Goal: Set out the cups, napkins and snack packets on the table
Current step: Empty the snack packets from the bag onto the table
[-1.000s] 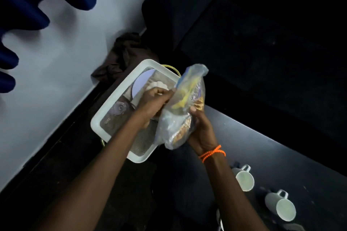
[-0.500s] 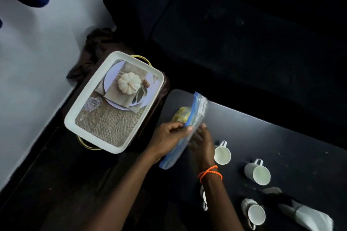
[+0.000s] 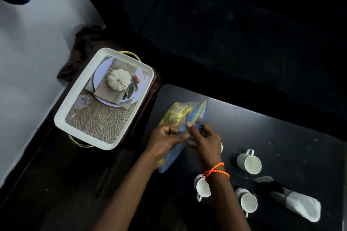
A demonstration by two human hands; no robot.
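A clear zip bag (image 3: 185,118) with a blue seal, holding yellow snack packets, rests on the left end of the black table (image 3: 281,137). My left hand (image 3: 165,140) grips its lower edge and my right hand (image 3: 203,139) pinches the seal from the other side. Three white cups stand on the table: one (image 3: 248,162) to the right of my right hand, one (image 3: 202,186) partly behind my right wrist, one (image 3: 247,201) near the front edge. A rolled white napkin (image 3: 302,208) lies at the lower right.
A white tray (image 3: 75,105) with a printed pumpkin picture sits on a small stand left of the table. A brown cloth (image 3: 84,47) lies behind it by the white wall. A dark sofa (image 3: 234,24) runs behind the table.
Both hands carried the bag from above the tray over to the table and set it down on the left end. The tray now shows bare.
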